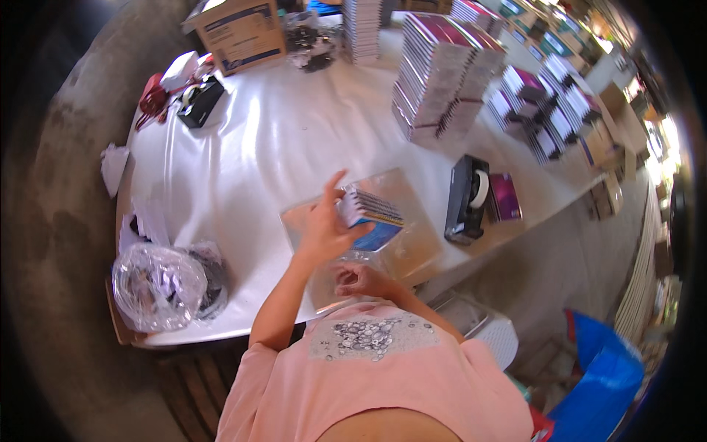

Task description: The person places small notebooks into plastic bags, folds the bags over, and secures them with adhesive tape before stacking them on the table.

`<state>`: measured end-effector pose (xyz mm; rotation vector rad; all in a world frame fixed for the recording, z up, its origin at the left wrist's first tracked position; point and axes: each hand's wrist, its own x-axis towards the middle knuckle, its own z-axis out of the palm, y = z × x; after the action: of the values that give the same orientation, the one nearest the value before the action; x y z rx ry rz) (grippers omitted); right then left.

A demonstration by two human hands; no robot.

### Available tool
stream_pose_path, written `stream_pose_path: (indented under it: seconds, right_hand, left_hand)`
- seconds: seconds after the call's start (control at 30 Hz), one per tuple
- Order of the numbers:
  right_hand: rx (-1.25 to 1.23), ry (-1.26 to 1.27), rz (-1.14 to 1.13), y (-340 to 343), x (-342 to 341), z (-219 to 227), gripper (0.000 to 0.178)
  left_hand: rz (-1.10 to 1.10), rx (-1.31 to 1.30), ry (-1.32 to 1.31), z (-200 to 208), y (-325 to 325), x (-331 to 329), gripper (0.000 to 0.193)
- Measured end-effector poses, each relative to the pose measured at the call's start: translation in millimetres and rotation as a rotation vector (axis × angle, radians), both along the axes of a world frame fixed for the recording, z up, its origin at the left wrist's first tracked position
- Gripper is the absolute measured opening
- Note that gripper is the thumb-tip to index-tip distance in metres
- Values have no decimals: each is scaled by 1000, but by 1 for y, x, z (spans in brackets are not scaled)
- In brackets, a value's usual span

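Observation:
A small stack of spiral notebooks [374,208] with a blue cover stands on the table in front of me. My left hand [324,230] is at its left end, thumb across the blue cover and index finger raised. Beneath the stack lies a brown flat board [412,225] with a glossy surface. Nearer to my body, clear plastic [324,283] lies on the table. My right hand [361,280] is beside that plastic, close to my shirt, with its fingers curled. Whatever these fingers may hold is hidden.
To the right stand a black tape dispenser [465,199] and a purple notebook [505,197]. Tall notebook stacks [434,81] rise at the back. Another tape dispenser [200,102] and a cardboard box [243,37] are far left. A clear plastic bag [160,286] sits at the near left.

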<state>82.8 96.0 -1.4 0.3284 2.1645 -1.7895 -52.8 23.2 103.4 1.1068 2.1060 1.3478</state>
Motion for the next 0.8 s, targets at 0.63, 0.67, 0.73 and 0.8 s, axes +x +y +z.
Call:
stream_pose_path:
  seconds: [0.63,0.67,0.73,0.8]
  right_hand:
    - [-279,710,-359,114,-18,47,90]
    - [-279,709,-360,123,-15,36,90]
    - [-278,589,-295,134,-12,14,85]
    - [73,725,-51,117,-18,25,76]
  left_hand:
    - [447,70,195,-47,-50,53,94]
    - [447,69,194,-50,-53,52,94]
    - [412,115,152,-59,-54,51,85]
    - [416,170,99,-58,-51,53,82]
